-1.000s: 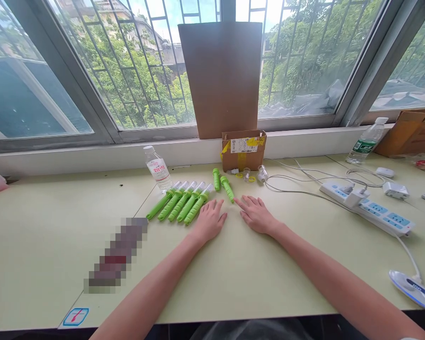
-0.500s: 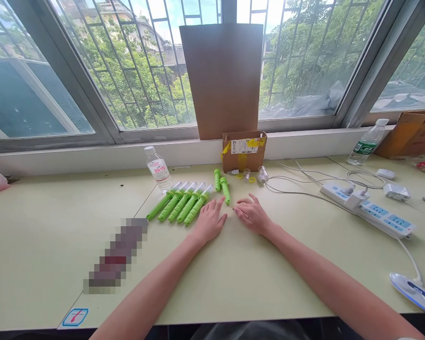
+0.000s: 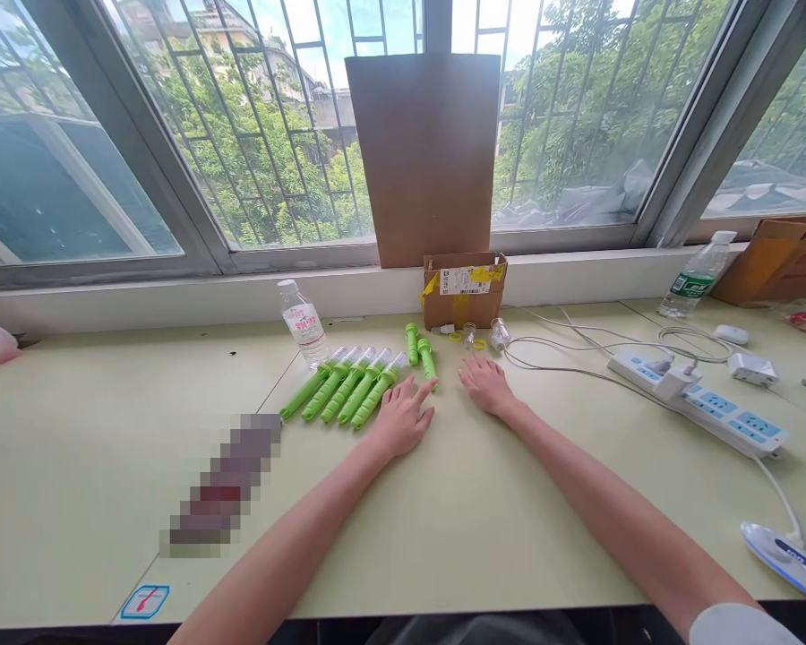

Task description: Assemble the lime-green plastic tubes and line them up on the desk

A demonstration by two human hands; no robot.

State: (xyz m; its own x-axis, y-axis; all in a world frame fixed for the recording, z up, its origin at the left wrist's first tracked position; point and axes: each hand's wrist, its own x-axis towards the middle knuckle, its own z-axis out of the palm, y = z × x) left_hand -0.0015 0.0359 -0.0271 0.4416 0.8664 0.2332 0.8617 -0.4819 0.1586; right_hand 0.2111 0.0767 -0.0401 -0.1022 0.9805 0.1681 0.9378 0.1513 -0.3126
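The left hand (image 3: 407, 419) is held palm down with its fingers spread, the index finger extended to the lower end of the nearer loose green handle (image 3: 427, 358); whether contact is made cannot be told. The right hand (image 3: 484, 385) is also laid palm down, fingers slightly parted and nothing gripped, just short of two clear caps (image 3: 468, 337).

A row of five capped green handles (image 3: 342, 391) is set slantwise just beside the left hand, so room on that side is narrowed. Beyond, reach is bounded by a cardboard box (image 3: 463, 296) placed against the sill (image 3: 578, 271).

A wide stretch of tabletop (image 3: 484, 528) is left between the forearms, down to the near edge, which is crossed by both. To the right, space is limited by a cable (image 3: 551, 365) and a power strip (image 3: 718, 405), set well apart from the right hand.
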